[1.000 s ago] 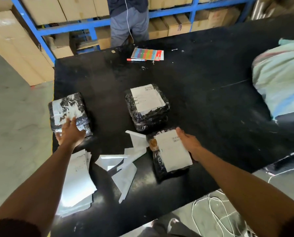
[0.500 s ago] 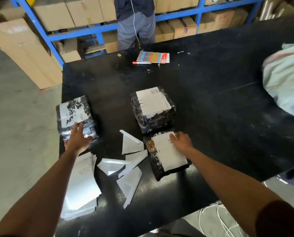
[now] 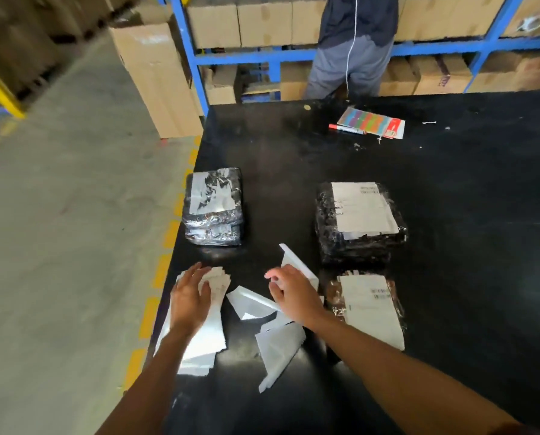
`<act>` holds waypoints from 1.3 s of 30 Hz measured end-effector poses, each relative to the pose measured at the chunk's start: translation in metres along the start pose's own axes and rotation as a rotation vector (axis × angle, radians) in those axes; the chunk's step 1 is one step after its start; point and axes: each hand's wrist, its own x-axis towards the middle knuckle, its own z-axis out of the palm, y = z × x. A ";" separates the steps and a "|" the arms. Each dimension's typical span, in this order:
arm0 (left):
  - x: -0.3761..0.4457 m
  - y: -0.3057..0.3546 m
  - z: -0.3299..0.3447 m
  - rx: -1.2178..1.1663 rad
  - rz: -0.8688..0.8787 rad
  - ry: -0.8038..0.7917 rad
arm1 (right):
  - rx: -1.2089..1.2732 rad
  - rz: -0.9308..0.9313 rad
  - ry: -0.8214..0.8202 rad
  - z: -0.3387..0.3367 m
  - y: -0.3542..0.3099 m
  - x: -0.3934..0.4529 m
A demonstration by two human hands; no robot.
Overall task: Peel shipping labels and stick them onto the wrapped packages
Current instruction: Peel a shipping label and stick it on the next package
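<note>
A person's left hand (image 3: pixel 189 304), fingers straight and spread, rests flat on a fanned stack of white shipping-label sheets (image 3: pixel 199 334) at the lower-left edge of a black worktable (image 3: pixel 450 277), while the right hand (image 3: pixel 293 295), fingers loosely bent, hovers over or touches a scatter of peeled white backing strips (image 3: pixel 275 343) at lower centre; whether it has hold of one cannot be told. Three packages wrapped in glossy black plastic film lie on the table: one with a torn, patchy white label (image 3: pixel 213 205) in the left centre of the frame, near the table's edge; a thicker one with a white printed label (image 3: pixel 359 219) right of centre; and, just below that, a third bearing a white printed label (image 3: pixel 369 306) beside the right forearm. At the upper right of the tabletop lies a booklet with multicoloured stripes (image 3: pixel 372 122), with a red-and-white marker pen (image 3: pixel 345 128) touching its left side. Beyond the table's far edge a second person in grey trousers and a dark top (image 3: pixel 354 48) stands facing blue metal shelving (image 3: pixel 293 54) stocked with brown cardboard cartons (image 3: pixel 240 23). Grey concrete floor (image 3: pixel 58 230) with a dashed yellow line fills the left of the frame.
</note>
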 end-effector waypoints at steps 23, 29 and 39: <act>-0.043 -0.041 -0.017 -0.482 -0.513 -0.074 | 0.196 0.465 -0.332 0.083 -0.076 0.067; -0.041 -0.049 -0.010 -0.402 -0.515 -0.087 | 0.332 0.417 -0.163 0.042 -0.078 0.079; 0.031 0.094 -0.059 -1.007 -0.440 -0.059 | 0.756 0.240 -0.139 -0.056 -0.081 0.104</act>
